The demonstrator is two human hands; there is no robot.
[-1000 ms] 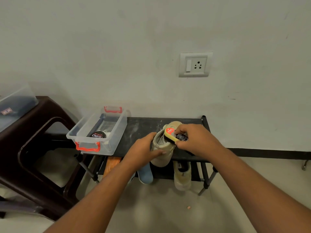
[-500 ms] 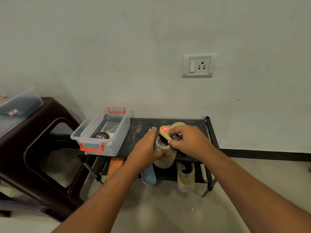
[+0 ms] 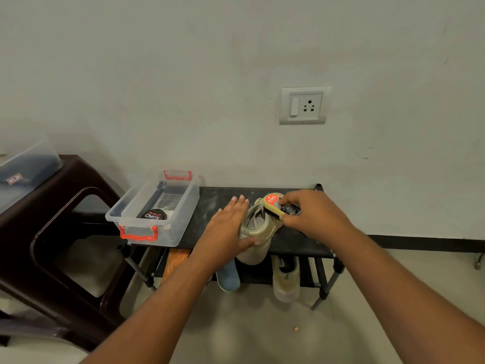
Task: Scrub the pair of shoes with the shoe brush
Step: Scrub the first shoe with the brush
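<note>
A beige shoe [image 3: 258,233] stands on the black top shelf of a low rack [image 3: 294,240], its opening toward me. My left hand [image 3: 228,228] rests against the shoe's left side with straight fingers and the thumb across its heel. My right hand [image 3: 312,214] grips a yellow shoe brush [image 3: 274,204] with a red label, laid on the shoe's upper right part. The second beige shoe [image 3: 286,281] sits on the lower shelf, toe toward me.
A clear plastic box [image 3: 154,208] with red handles holds a black polish tin [image 3: 155,214] at the rack's left end. A dark brown plastic stool [image 3: 60,232] stands left. A blue sole [image 3: 228,279] and an orange item [image 3: 174,264] lie on the lower shelf. A wall socket [image 3: 304,105] is above.
My left hand's fingers have straightened from a curled grip on the shoe. The brush has shifted slightly along the shoe's top. The view has tilted a little.
</note>
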